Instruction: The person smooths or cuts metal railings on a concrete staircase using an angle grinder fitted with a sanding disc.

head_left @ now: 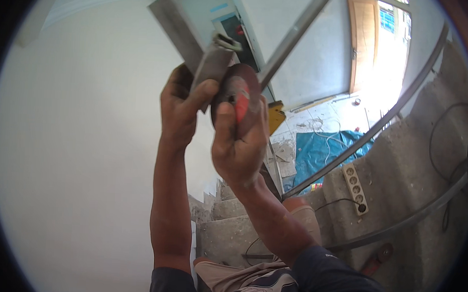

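Left hand (181, 104): clamped on gray metal piece (214, 67), near 12 o'clock
Right hand (242, 146): pinching round red-marked disc (228, 88), just beside metal
Surface: concrete steps (227, 232), 6 o'clock; blue tarp (309, 149), 3
Room: white wall (77, 139), 9; wooden door (365, 44), 1–2

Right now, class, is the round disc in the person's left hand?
No: the right hand grips the disc, while the left hand holds a metal piece.

Left hand (181, 107) holds metal tubing (213, 67) left of the right hand's (241, 151) abrasive disc (250, 73); below right, a power strip (355, 188) lies on stairs (400, 171) near one edge.
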The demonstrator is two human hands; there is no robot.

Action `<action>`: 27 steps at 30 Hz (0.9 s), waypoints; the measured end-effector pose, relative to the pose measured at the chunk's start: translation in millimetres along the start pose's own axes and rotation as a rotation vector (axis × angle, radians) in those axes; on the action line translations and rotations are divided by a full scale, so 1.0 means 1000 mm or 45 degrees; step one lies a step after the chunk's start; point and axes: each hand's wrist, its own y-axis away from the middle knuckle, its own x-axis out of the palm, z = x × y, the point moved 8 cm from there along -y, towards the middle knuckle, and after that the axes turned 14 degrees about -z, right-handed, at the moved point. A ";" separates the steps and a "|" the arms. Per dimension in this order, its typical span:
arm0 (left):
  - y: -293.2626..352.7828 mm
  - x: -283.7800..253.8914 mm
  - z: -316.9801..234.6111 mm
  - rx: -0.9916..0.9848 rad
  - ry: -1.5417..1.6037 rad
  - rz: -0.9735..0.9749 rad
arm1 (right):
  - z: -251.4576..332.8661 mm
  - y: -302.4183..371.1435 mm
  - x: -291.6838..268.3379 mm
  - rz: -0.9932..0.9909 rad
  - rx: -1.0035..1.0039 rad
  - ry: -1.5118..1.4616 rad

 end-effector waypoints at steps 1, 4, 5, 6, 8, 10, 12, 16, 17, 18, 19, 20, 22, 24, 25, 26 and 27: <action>0.001 0.002 -0.002 -0.048 0.030 0.035 | 0.000 0.000 -0.001 -0.038 -0.029 0.041; 0.001 0.001 -0.002 -0.086 0.048 0.034 | -0.010 0.013 0.000 -0.023 0.136 -0.051; 0.002 0.002 -0.003 -0.073 0.075 0.032 | -0.020 0.018 0.000 -0.002 0.333 -0.129; 0.003 0.004 -0.004 -0.061 0.101 0.032 | -0.020 0.016 0.002 0.031 0.324 -0.142; 0.002 0.001 -0.007 -0.046 0.113 0.009 | -0.020 0.011 0.000 -0.030 0.310 -0.167; 0.003 0.002 -0.005 -0.087 0.090 0.043 | -0.017 0.010 0.001 -0.049 0.332 -0.201; 0.002 -0.001 -0.005 -0.073 0.072 0.058 | -0.020 0.013 0.003 -0.025 0.427 -0.258; 0.000 -0.001 -0.001 -0.063 0.060 0.042 | -0.017 0.017 -0.001 -0.058 0.236 -0.126; 0.000 0.000 -0.003 -0.060 0.057 0.044 | -0.018 0.017 0.000 -0.009 0.260 -0.127; 0.001 0.001 -0.004 -0.061 0.059 0.047 | -0.018 0.018 0.002 0.040 0.285 -0.127; 0.001 0.001 -0.003 -0.076 0.057 0.045 | -0.018 0.016 0.002 0.037 0.284 -0.123; 0.001 0.001 -0.003 -0.090 0.052 0.042 | -0.019 0.015 0.002 0.032 0.327 -0.146; 0.002 0.001 -0.005 -0.085 0.062 0.039 | -0.023 0.017 0.004 0.023 0.373 -0.165; 0.002 0.002 -0.006 -0.082 0.080 0.039 | -0.017 0.019 0.001 -0.041 0.156 -0.073; 0.001 0.001 -0.006 -0.077 0.043 0.037 | -0.017 0.021 0.000 -0.042 0.154 -0.067; 0.001 0.000 -0.005 -0.072 0.002 0.034 | -0.018 0.025 0.001 -0.019 0.166 -0.084; 0.001 0.000 -0.005 -0.074 0.004 0.035 | -0.019 0.027 0.002 0.005 0.177 -0.101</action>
